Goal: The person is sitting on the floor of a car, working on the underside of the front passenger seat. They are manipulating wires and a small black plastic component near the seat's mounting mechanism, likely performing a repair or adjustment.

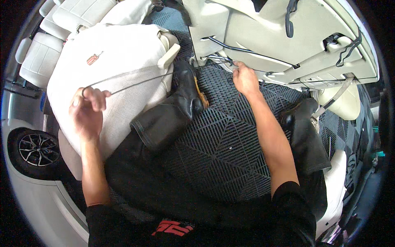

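Dark cord point(142, 83), thin, stretched across the upper middle of the frame; two strands run rightward from the left hand point(87, 109), over a large white padded piece point(111, 53), toward the beige panel. Left hand, at left of centre: raised, fingers curled closed on the cord, a strand looped about a finger. Right hand point(248, 80), upper centre, right of the midline: thumb and forefinger in a narrow grip beside dark cables point(226, 60) at the panel's lower edge; whether they pinch the cord or a cable cannot be told. Beige panel point(257, 37), upper right: large, moulded, fitted with a black bar point(251, 51) and several black straps, one strap point(290, 24) hanging near the top edge. White padded piece, upper left: pale fabric face, a small red item point(94, 59) on it. Black boots, two: one point(185, 88) at centre, beside the padded piece; one point(302, 119) at right, below the panel. Floor point(230, 140): dark grid tiles, throughout the centre. Light-coloured seats point(41, 55), upper left edge. Car wheel point(38, 148), lower left: black tyre, spoked rim. Black shirt point(230, 224), bottom: short-sleeved, red print on front.
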A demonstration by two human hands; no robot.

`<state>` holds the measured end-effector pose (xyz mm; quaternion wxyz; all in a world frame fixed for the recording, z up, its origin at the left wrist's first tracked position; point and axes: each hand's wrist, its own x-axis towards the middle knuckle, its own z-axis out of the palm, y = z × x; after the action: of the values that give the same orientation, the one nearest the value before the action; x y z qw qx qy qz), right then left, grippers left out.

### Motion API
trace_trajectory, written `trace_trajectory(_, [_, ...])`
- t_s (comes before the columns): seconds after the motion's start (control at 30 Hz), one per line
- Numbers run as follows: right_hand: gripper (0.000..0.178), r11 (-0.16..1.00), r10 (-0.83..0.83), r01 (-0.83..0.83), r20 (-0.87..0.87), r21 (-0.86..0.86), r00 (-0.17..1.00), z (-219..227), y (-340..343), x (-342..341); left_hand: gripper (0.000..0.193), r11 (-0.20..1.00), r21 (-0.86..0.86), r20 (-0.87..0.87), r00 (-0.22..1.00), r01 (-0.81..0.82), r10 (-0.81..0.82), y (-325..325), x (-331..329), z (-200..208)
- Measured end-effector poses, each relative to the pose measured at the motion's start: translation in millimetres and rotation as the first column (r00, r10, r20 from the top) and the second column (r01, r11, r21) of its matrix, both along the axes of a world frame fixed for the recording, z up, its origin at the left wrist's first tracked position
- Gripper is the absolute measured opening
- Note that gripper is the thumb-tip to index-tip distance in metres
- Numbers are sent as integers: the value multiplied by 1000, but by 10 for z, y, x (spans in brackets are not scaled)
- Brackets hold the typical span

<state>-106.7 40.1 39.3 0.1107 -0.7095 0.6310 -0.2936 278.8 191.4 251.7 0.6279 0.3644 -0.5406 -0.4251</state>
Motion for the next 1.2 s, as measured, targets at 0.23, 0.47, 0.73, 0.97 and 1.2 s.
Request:
trace_trajectory(0.23, [23, 985, -158, 133, 263, 112, 952, -349, -64, 15, 22, 897, -231, 844, 381, -377, 377, -53, -256, 20])
trace_trajectory(0.47, [25, 977, -155, 77, 409, 201, 899, -314, -58, 23, 19, 983, 73, 908, 397, 168, -135, -286, -822, -15])
trace_trajectory(0.73, [27, 963, -170, 42, 483, 265, 859, -199, 3, 27, 29, 641, 729, 373, 645, 241, -667, -1510, -2111, -1689])
trace_trajectory(0.97, [24, 989, -146, 145, 362, 29, 921, -327, 35, 26, 41, 571, 806, -127, 988, 154, -88, -1771, -2701, -2263])
trace_trajectory(1.2, [21, 981, -160, 190, 383, -43, 910, -419, 22, 68, 29, 680, 729, -29, 996, 76, -80, -1835, -2736, -2334])
